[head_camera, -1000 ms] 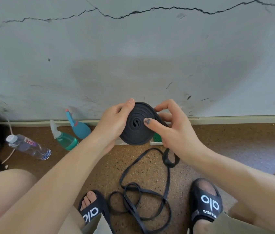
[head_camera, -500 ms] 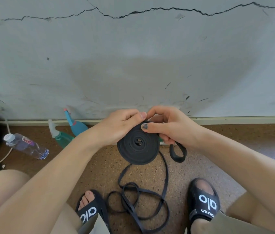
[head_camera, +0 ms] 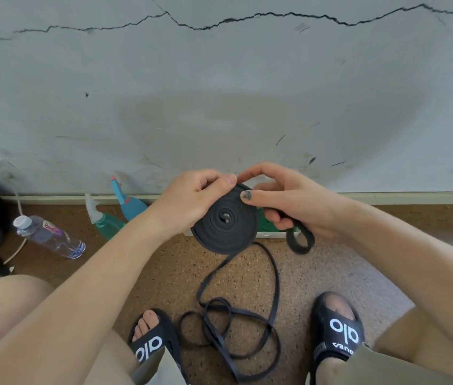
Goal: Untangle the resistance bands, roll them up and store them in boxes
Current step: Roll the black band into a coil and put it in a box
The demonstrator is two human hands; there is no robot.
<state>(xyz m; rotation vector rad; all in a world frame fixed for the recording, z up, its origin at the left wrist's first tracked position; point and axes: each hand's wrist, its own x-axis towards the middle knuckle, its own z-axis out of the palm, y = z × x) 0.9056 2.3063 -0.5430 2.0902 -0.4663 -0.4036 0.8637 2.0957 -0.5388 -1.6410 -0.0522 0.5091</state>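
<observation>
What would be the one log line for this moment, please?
left hand: holds black coil | right hand: pinches coil, band loop | loose band: tangled on floor

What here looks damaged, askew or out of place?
A long jagged crack runs across the wall. A water bottle and two spray bottles lie on the floor by the skirting. The loose band lies tangled between the feet.

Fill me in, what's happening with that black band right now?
A seated person holds a rolled coil of black resistance band up in front of them, the left hand gripping its left edge and the right hand pinching the top. A loose tail of the band hangs down and lies tangled on the floor between their sandals, so rolling isn't finished.
</observation>
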